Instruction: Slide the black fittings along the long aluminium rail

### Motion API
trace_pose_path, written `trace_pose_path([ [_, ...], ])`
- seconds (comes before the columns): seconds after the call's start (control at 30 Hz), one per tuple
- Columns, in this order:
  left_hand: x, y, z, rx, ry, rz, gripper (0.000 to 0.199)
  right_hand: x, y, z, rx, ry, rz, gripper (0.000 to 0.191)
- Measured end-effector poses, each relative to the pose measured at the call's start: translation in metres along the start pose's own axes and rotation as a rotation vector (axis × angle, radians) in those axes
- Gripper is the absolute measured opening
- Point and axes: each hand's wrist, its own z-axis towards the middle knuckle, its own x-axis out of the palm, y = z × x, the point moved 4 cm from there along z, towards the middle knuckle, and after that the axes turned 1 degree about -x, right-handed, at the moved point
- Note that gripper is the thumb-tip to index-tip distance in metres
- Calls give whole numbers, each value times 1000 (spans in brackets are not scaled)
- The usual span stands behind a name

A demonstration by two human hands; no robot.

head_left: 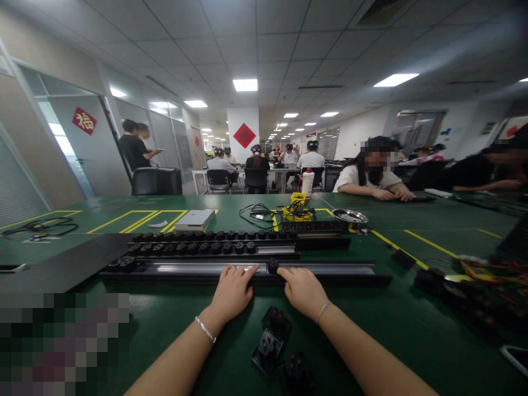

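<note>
A long black rail with a shiny metal channel lies across the table in front of me. A small black module sits in its channel right of the middle. My right hand reaches its index finger against the module's right side, without wrapping round it. My left hand rests on the rail to the left, fingers stretched out and nothing held. More black modules sit at the rail's left end. Nearer to me, between my forearms, several loose black modules lie on the table, some showing metal prongs.
Behind are rails filled with black modules, a white box, tangled black cables, a yellow bin, a metal dish and a bottle. A co-worker sits across the green table; dark parts and wires lie right.
</note>
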Motion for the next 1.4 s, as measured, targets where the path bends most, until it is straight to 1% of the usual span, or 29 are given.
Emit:
trace_pose_path([
  [0.17,0,0,0,8,-1,3,51,0,-2,0,-9,-17,-6,39],
  [0.33,2,0,1,5,-3,4,52,1,-13,-4,29,3,-35,36],
  [0.43,2,0,1,3,-6,7,53,0,-16,-6,25,3,-32,37],
  [0.63,1,0,0,9,-19,7,53,-2,-16,-7,23,-21,-19,34],
  [0.93,1,0,0,-5,1,8,53,-5,-18,-6,40,36,-16,31],
  [1.07,1,0,0,-7,13,6,53,-8,-16,-6,42,22,-9,29],
  [1.27,1,0,0,6,-2,-1,52,-9,-16,-6,65,43,-6,27],
  [1.4,1,0,0,10,-5,-11,53,-10,-18,-6,61,32,-1,24],
])
